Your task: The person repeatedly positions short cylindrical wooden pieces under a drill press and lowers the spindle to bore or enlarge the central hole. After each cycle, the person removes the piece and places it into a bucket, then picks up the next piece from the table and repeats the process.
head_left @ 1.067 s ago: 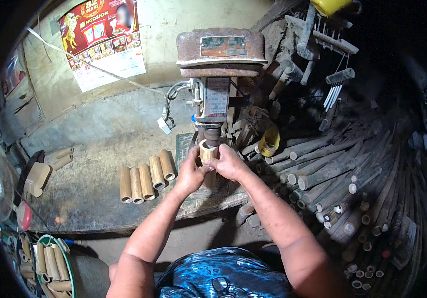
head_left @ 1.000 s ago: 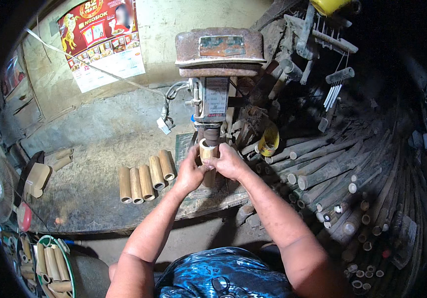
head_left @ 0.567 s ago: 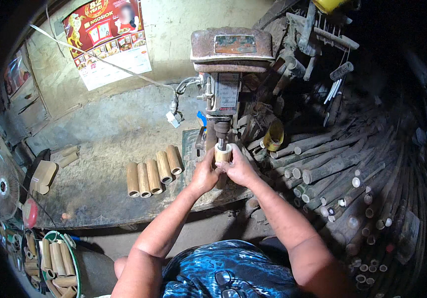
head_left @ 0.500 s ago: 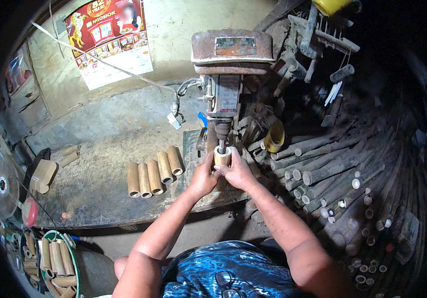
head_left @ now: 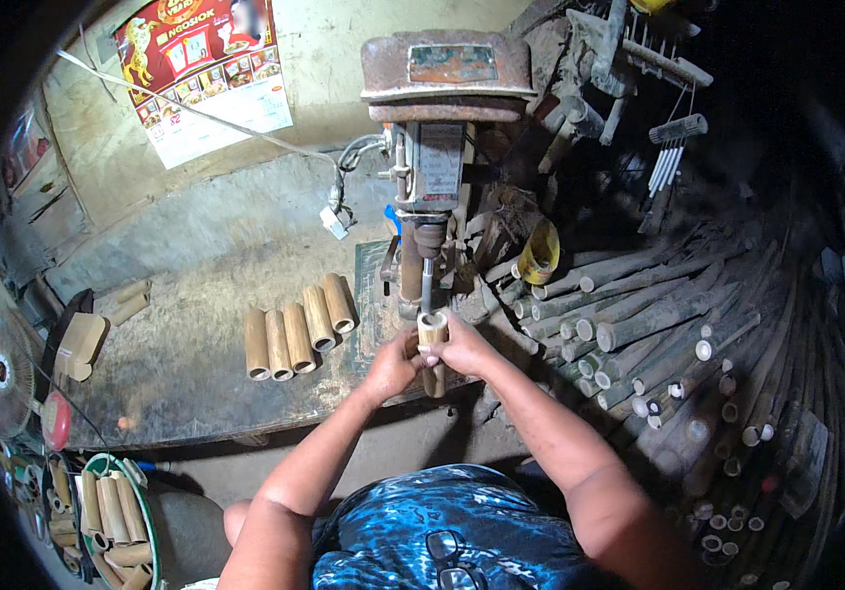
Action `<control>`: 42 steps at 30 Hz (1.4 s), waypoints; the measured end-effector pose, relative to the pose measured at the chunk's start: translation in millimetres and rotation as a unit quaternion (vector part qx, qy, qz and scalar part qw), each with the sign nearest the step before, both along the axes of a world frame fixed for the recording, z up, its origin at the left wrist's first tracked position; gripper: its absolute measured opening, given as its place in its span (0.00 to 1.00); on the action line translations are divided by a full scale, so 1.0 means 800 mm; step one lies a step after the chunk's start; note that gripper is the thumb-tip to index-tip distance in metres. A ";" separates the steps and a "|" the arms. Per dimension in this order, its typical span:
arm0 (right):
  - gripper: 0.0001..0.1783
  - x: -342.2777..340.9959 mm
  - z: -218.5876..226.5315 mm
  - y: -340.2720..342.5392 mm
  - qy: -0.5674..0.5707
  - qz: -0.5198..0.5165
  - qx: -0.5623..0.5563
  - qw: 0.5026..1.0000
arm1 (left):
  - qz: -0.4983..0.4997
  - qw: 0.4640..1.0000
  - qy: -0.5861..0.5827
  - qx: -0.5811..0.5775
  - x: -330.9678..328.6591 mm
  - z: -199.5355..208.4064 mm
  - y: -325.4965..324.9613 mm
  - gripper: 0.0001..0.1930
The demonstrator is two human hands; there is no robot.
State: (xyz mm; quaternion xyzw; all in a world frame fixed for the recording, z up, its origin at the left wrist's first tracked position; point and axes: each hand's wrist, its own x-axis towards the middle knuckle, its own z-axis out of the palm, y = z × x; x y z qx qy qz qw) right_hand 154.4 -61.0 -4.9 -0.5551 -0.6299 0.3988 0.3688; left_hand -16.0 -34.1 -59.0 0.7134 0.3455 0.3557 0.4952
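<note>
A short bamboo tube (head_left: 432,331) stands roughly upright, its hollow end facing up, between my two hands. My left hand (head_left: 393,367) grips its lower left side, and my right hand (head_left: 465,349) wraps it from the right with the thumb across the front. Just behind and above the tube's mouth is the shaft-like bit (head_left: 427,287) of a rusty drill press (head_left: 437,182). To the left, several cut bamboo tubes (head_left: 285,339) lie side by side on the wooden bench (head_left: 177,393).
Long bamboo poles (head_left: 659,315) are stacked at the right, by a yellow container (head_left: 541,254). A green-rimmed bin (head_left: 154,536) holding bamboo pieces is at lower left, below a fan (head_left: 4,369). A cardboard piece (head_left: 81,344) lies on the bench; a calendar (head_left: 206,84) hangs behind.
My hands have brought the bamboo tube down and toward me, off the drill bit. More of the bit and of the tube's length now shows. The view has shifted slightly.
</note>
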 end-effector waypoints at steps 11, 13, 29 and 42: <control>0.35 0.054 -0.014 -0.095 0.150 0.121 0.010 0.981 | -0.073 0.989 -0.018 -0.124 -0.023 -0.026 -0.093 0.44; 0.36 0.052 -0.005 -0.109 0.156 0.119 0.020 0.980 | -0.083 0.989 -0.018 -0.123 -0.020 -0.031 -0.095 0.44; 0.37 0.006 0.032 -0.159 0.013 0.153 0.087 0.984 | -0.082 0.991 -0.028 -0.102 -0.006 -0.084 -0.119 0.32; 0.34 0.016 0.035 -0.162 0.093 0.170 0.031 0.981 | 0.123 0.990 -0.026 -0.058 0.001 -0.091 -0.136 0.38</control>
